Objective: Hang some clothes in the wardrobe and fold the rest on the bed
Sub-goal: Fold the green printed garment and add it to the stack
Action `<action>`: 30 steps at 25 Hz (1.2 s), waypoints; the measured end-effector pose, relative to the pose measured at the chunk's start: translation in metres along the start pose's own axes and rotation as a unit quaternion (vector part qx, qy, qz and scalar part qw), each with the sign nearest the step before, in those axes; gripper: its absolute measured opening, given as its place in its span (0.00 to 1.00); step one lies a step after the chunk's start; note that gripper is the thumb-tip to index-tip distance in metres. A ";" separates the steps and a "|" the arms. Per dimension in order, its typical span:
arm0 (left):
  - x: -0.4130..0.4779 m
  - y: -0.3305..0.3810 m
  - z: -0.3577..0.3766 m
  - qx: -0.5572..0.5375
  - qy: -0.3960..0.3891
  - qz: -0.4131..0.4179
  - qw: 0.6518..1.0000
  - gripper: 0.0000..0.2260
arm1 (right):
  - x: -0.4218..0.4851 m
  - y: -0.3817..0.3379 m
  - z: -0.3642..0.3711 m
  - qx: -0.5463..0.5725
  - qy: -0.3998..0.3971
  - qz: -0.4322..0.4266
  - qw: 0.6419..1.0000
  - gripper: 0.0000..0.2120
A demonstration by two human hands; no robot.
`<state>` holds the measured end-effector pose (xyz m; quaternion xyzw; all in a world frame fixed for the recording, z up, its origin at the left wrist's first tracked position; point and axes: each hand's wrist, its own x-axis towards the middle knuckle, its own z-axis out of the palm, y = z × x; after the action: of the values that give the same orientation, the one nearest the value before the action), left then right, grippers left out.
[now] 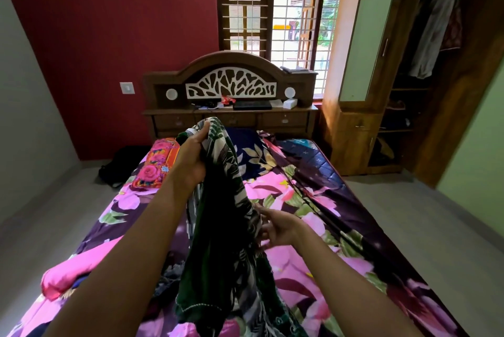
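1. A person's left hand (191, 156) clutches the top of a green-and-white printed garment (218, 227), holding it up above the bed (335, 263).
2. The right hand (275, 227) meets the cloth's side edge, but it is unclear whether its fingers pinch it.
3. The garment's lower end trails onto the floral sheet.
4. At right, the wardrobe (354, 146) stands open, with clothes (431, 37) hanging inside.

Home bedrm: bed (313, 192), headboard (230, 86), wardrobe (351, 129) w/ prob. hung clothes (432, 39).
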<state>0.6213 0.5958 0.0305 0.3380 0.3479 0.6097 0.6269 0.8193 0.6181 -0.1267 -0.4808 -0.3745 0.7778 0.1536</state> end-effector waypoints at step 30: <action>-0.009 0.015 -0.074 -0.056 -0.005 0.104 0.993 0.15 | -0.067 -0.064 -0.019 0.336 0.071 -0.425 0.838 0.15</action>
<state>0.5503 0.5871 0.0045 0.3400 0.2731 0.6880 0.5801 0.8604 0.6296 -0.0422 -0.2475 -0.2458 0.6779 0.6471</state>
